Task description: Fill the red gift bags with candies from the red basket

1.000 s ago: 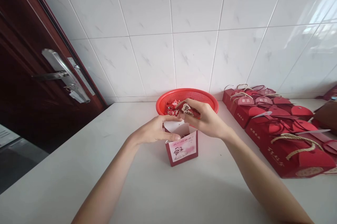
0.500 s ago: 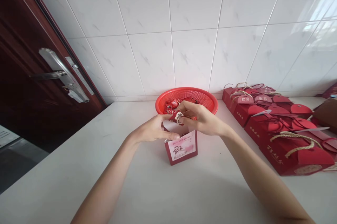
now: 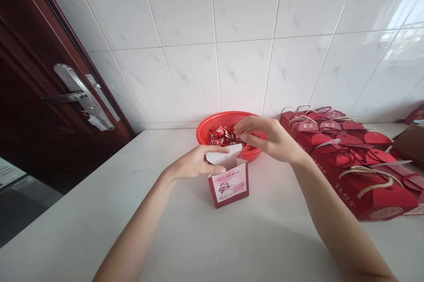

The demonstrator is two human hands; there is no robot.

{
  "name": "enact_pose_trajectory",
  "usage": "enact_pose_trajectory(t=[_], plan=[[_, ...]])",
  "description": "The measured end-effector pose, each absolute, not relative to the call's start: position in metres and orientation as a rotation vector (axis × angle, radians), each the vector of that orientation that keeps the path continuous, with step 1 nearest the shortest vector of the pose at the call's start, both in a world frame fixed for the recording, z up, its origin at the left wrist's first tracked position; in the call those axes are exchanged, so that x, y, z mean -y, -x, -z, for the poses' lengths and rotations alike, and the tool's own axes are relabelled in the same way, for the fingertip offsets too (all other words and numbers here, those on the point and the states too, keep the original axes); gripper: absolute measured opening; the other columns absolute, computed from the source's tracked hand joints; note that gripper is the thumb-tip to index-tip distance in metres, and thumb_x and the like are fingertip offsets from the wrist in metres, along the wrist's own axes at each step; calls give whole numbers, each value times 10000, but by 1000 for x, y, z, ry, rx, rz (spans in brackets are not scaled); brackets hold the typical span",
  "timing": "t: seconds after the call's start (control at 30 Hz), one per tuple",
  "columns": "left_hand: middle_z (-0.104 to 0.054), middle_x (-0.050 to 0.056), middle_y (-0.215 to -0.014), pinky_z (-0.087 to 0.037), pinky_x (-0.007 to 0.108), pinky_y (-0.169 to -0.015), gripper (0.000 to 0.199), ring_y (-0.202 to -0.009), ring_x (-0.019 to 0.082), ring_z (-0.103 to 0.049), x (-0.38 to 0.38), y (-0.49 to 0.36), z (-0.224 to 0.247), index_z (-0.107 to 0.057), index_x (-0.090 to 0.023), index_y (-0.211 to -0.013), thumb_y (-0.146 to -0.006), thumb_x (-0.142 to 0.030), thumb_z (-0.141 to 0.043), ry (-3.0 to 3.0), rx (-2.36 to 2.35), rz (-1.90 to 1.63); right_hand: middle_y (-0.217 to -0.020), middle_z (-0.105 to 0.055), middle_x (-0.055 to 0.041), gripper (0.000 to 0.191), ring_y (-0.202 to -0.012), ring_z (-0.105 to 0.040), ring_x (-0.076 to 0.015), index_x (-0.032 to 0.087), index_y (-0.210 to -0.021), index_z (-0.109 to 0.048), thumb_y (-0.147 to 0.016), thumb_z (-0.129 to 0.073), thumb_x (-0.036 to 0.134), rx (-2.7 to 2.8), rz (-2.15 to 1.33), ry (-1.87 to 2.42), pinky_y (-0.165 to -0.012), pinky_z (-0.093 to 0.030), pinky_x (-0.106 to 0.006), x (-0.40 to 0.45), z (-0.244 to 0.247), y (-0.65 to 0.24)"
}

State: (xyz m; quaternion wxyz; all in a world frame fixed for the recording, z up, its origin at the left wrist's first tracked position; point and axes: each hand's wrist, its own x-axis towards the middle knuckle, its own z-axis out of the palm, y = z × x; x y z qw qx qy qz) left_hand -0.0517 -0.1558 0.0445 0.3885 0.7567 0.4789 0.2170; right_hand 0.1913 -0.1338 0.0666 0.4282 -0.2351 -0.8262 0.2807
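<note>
An open-topped red gift box (image 3: 230, 187) with a pink bridal-couple picture stands upright on the white counter. My left hand (image 3: 195, 165) holds its left side, thumb at the front edge and a finger along the raised white back flap. Behind the box sits a red plastic basket (image 3: 202, 133) with several red-wrapped candies (image 3: 218, 137) in it. My right hand (image 3: 266, 138) hovers over the basket's right part, thumb and fingers apart. I see nothing held between them; its fingertips are near the candies. How full the box is cannot be made out.
On the right stand several closed red gift boxes (image 3: 347, 184) with rope handles. A brown cardboard box (image 3: 410, 142) is at the far right edge. White tiles (image 3: 243, 74) rise behind the counter (image 3: 139, 184). A dark red door (image 3: 29, 61) with a metal handle is at left.
My right hand has moved from over the box, where it held a red-wrapped candy, back and right to the basket. The candy is no longer in its fingers. My left hand stays on the box.
</note>
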Motion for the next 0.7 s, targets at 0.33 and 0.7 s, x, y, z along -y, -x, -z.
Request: enact_pose_trajectory(t=[0.33,0.7], plan=[[-630,56,-1387,-446,424,-1109,520,-1334,302,-530,155,47,-35,-653,-241,-1305,-799,-326,-738,-2009,-1103,-646,-1279,-623,-125,487,-1185,-613,-275,214,-1262,-568,-827,-730,361,2066,-897,709,-949,-553,-454,126,-32,-208],[-656,110,-1304,-566,378,-931,689,-1071,240,-682,160,7,-9,-435,-246,-1484,-855,-356,-694,-1827,-900,-928,-995,-746,-73,329,-910,-718,-217,191,-1076,-618,-860,-718,418,1614,-1360,710,-868,-568,-385,168,7,-234]])
